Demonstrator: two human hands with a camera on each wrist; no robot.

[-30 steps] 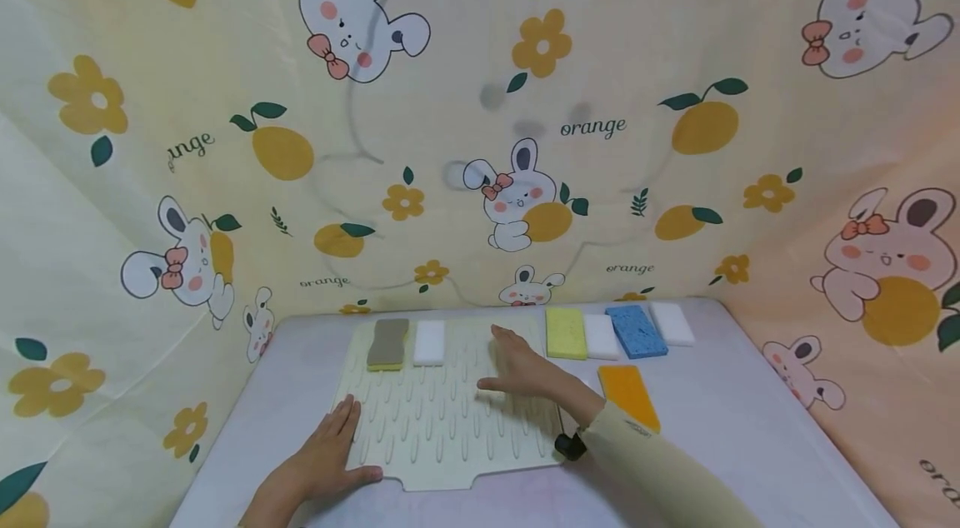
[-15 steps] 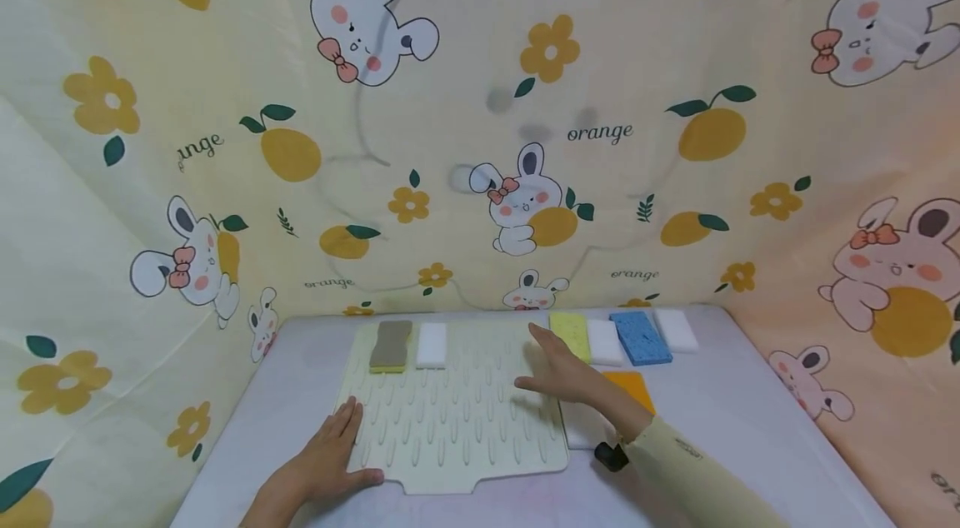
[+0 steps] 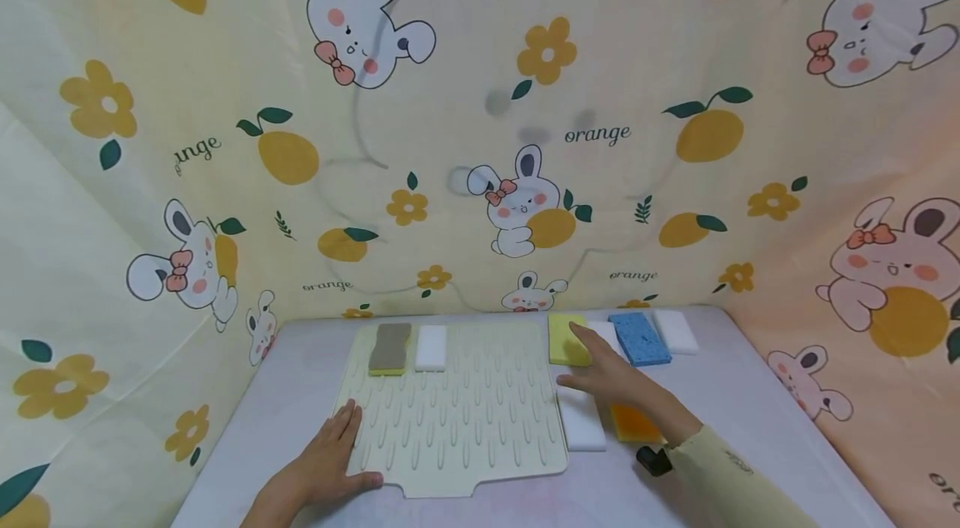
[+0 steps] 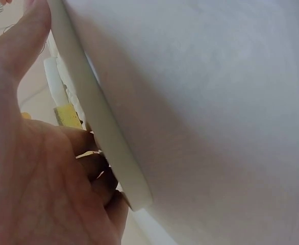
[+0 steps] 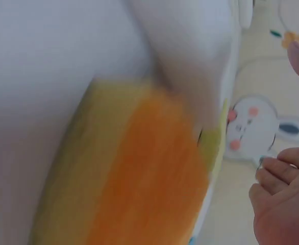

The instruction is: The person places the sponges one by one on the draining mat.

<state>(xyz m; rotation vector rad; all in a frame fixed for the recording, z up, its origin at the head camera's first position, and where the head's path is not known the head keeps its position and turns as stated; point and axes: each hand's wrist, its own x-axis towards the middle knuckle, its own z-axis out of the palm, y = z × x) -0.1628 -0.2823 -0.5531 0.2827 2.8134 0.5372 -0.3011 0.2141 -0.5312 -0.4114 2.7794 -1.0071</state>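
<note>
My left hand (image 3: pixel 322 457) rests at the front left corner of a cream mat (image 3: pixel 457 428) with raised oblong ridges, its fingers on the left edge and thumb by the front edge. In the left wrist view the fingers (image 4: pixel 80 140) lie against the mat's thick rim (image 4: pixel 96 107). On the mat's back left are a grey-topped yellow sponge (image 3: pixel 390 347) and a white sponge (image 3: pixel 431 347). Empty, with fingers spread, my right hand (image 3: pixel 611 378) is over the sponges beside the mat, overlapping a yellow-green sponge (image 3: pixel 562 342). Below it lie a white sponge (image 3: pixel 581 424) and an orange sponge (image 3: pixel 636 426).
At the back right lie a blue sponge (image 3: pixel 640 339), a white sponge (image 3: pixel 675 332) and another partly hidden white one (image 3: pixel 602 334). A patterned cloth (image 3: pixel 450 95) hangs behind and beside the table (image 3: pixel 750 428). A black wrist device (image 3: pixel 654 461) sits beneath the right sleeve.
My right hand has moved rightward from over the mat to over the sponges beside it, uncovering the white sponge at the mat's right edge. The left hand has stayed in place.
</note>
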